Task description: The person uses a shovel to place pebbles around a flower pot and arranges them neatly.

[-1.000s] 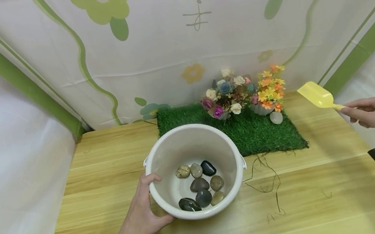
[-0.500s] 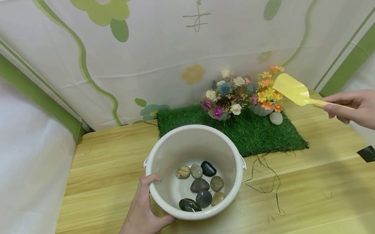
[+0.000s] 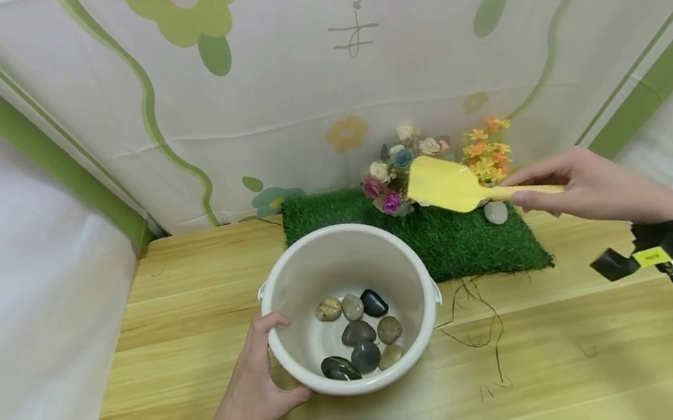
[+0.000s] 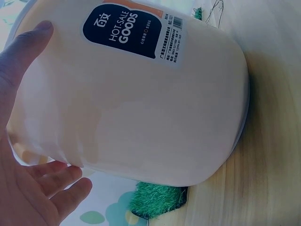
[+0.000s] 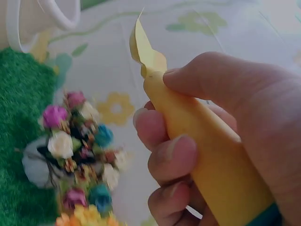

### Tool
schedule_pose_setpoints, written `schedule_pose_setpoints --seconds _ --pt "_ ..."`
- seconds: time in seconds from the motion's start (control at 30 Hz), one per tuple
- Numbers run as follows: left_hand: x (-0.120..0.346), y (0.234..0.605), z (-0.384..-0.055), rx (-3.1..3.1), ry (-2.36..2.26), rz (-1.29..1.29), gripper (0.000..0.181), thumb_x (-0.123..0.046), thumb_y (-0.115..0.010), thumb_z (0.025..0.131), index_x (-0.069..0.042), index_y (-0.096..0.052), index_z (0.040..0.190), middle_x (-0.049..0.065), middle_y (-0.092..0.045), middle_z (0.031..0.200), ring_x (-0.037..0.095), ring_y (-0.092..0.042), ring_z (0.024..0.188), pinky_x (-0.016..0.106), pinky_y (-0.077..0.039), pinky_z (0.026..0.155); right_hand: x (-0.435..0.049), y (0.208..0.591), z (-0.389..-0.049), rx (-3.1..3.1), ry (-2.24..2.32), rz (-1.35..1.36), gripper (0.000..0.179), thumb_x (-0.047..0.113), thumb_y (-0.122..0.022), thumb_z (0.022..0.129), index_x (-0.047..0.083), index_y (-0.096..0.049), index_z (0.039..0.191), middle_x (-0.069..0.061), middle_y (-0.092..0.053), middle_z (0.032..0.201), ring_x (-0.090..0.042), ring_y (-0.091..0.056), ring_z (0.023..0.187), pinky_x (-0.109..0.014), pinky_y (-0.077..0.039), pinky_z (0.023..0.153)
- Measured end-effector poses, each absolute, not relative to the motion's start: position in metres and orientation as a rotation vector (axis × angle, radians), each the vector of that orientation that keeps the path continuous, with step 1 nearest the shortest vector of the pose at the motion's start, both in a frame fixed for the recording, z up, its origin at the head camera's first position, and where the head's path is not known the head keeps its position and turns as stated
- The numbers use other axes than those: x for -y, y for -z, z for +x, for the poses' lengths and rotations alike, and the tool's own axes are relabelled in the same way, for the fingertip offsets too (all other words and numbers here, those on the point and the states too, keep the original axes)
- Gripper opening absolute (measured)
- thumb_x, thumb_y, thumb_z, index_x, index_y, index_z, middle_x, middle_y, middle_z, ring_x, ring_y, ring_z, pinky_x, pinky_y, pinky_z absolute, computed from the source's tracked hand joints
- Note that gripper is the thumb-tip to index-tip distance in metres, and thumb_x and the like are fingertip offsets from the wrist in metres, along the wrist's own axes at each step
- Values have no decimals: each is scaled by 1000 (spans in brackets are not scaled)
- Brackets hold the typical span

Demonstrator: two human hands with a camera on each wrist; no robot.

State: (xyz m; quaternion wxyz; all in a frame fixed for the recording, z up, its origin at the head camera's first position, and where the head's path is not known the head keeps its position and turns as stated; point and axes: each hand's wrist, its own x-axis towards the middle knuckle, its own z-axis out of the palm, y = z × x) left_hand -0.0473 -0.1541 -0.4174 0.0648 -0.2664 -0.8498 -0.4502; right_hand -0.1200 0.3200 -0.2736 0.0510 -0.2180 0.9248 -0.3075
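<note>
Yellow plastic scoop (image 3: pixel 443 184) up in the air now, handle pinched firmly between the thumb and curled fingers of the right hand (image 3: pixel 582 185), with its blade pointing across toward the bucket side. It hangs above the turf and cuts straight across the view of the flowers: the mixed rose bouquet (image 3: pixel 383 187) is partly hidden behind the blade, and the orange-and-yellow blooms (image 3: pixel 485 154) peek out just beyond the handle. A pale round stone (image 3: pixel 495 213) sits just below that handle, near the right edge of the artificial grass mat (image 3: pixel 472 250).

Over to the left hand (image 3: pixel 260 373), spread around the near-left side of the white bucket (image 3: pixel 332 263), one fingertip hooked over the rim, thumb against the outer wall. Eight smooth stones (image 3: pixel 358 331) lie on the bucket floor, black, grey, brown and tan. The bucket stands on the wooden table (image 3: pixel 573 363) and blocks the mat's near-left corner from overhead. Thin dark strands (image 3: pixel 498 354) straggle across the boards to its right, and flower-printed cloth (image 3: pixel 283 61) backs the lot.
</note>
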Motion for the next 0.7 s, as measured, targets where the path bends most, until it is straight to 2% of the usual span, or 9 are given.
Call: schedule_pose_setpoints --seconds 0.1,0.27,0.37,0.53,0.7 --pt "155 418 -47 2563 1357 -806 83 -38 -83 60 -22 -34 124 5 -27 145 25 -34 126 47 -39 92 -301 273 -125 -2788 865 -795 28 24 -57 91 32 -59 118 13 -60 108 -6 -55 85 -25 -42 67" --pt "156 419 -47 2564 1349 -809 83 -37 -83 59 -21 -33 124 6 -29 144 26 -35 125 45 -40 92 -272 271 -131 -2791 686 -988 27 32 -55 92 34 -57 119 17 -57 108 -2 -49 73 -28 -36 62" --pt "157 419 -48 2563 1346 -813 84 -35 -83 59 -21 -33 125 6 -29 144 26 -35 125 44 -40 91 -254 267 -133 -2767 638 -1088 26 34 -55 91 33 -59 117 18 -58 103 -2 -48 68 -28 -38 60" --pt "158 419 -49 2565 1351 -819 84 -34 -83 59 -21 -33 125 6 -27 144 26 -34 125 43 -41 90 -227 256 -135 -2677 609 -1189 21 28 -55 91 31 -62 111 17 -57 83 -4 -38 55 -27 -35 51" --pt "158 419 -48 2571 1360 -817 84 -36 -83 60 -21 -32 125 5 -26 145 24 -34 126 44 -42 89 -202 250 -136 -2621 503 -1228 18 25 -55 91 32 -63 106 16 -54 73 -4 -38 52 -26 -35 49"
